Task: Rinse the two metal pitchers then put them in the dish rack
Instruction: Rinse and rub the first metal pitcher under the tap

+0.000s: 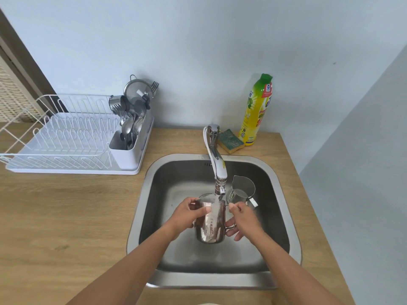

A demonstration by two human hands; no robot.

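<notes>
— How far along are you?

— Mid first rinse. Your left hand [189, 213] wraps its fingers round the larger pitcher [210, 227] under the running tap [218, 170], while your right hand [242, 219] pinches its handle. The smaller pitcher [242, 189] stands in the sink [141, 194]. Neither has reached the dish rack [66, 137] yet.

The faucet [220, 170] crowds the grip from above; a second pitcher [243, 190] stands just beyond it. Left of it, the sink [176, 194] floor lies open.
</notes>
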